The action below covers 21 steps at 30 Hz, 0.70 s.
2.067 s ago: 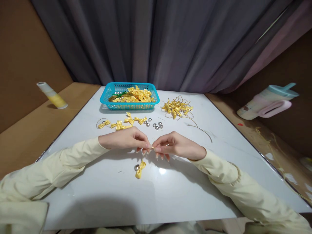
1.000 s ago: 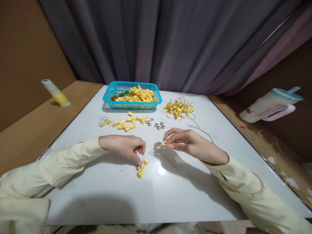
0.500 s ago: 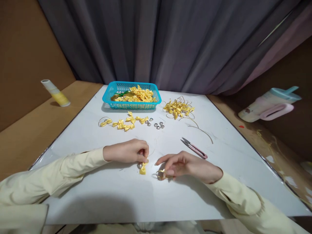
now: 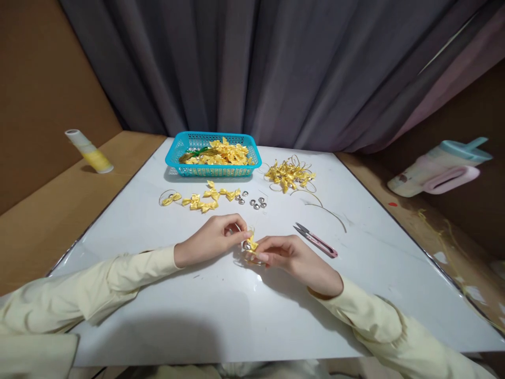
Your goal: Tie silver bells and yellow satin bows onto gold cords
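Over the middle of the white table, my left hand (image 4: 216,238) pinches a yellow bow (image 4: 253,243) that has a silver bell (image 4: 246,245) beside it. Close on its right, my right hand (image 4: 290,257) has its fingertips pressed together on a thin gold cord (image 4: 252,260), which loops under the bow. The two hands nearly meet at the bow. Behind them lie several loose yellow bows (image 4: 211,195) and several silver bells (image 4: 257,204). One bow (image 4: 171,199) with a cord loop rests at the left end of that row.
A blue basket (image 4: 215,171) of yellow bows stands at the back, with a pile of corded bows (image 4: 290,175) to its right. Snips (image 4: 315,240) lie beyond my right hand. A yellow spool (image 4: 91,152) is at far left, a tumbler (image 4: 437,168) at far right.
My left hand has moved right and away from me, lifting the bow and bell. My right hand has shifted left with the cord, so bow and cord are now together.
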Available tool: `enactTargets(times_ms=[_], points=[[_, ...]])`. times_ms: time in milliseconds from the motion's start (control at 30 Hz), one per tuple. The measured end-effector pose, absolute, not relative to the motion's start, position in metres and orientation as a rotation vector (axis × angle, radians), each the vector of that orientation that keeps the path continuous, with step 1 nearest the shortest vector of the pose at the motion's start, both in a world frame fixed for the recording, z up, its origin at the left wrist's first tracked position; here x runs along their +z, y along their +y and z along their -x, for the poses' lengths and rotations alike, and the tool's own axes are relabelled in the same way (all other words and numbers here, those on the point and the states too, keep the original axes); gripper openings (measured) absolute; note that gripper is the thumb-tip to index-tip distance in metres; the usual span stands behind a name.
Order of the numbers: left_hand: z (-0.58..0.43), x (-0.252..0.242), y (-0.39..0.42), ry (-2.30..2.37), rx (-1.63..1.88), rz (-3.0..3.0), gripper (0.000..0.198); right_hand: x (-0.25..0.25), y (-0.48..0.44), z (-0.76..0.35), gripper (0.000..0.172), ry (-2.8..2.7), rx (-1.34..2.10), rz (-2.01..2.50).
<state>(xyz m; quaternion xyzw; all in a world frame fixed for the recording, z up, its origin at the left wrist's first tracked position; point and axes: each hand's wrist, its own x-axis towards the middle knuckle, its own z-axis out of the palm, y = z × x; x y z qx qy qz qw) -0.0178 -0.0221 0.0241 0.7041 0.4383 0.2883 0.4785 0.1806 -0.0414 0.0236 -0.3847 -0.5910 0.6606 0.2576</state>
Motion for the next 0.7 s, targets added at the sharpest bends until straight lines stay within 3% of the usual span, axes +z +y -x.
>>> enactTargets(times_ms=[200,700], points=[[0.021,0.012,-0.014,0.852,0.642,-1.471,0.037,0.021,-0.037,-0.189,0.017,-1.557,1.817,0.983],[0.024,0.006,-0.014,0.844,0.550,-1.612,0.028,0.005,-0.033,-0.187,0.026,-1.499,1.962,0.871]])
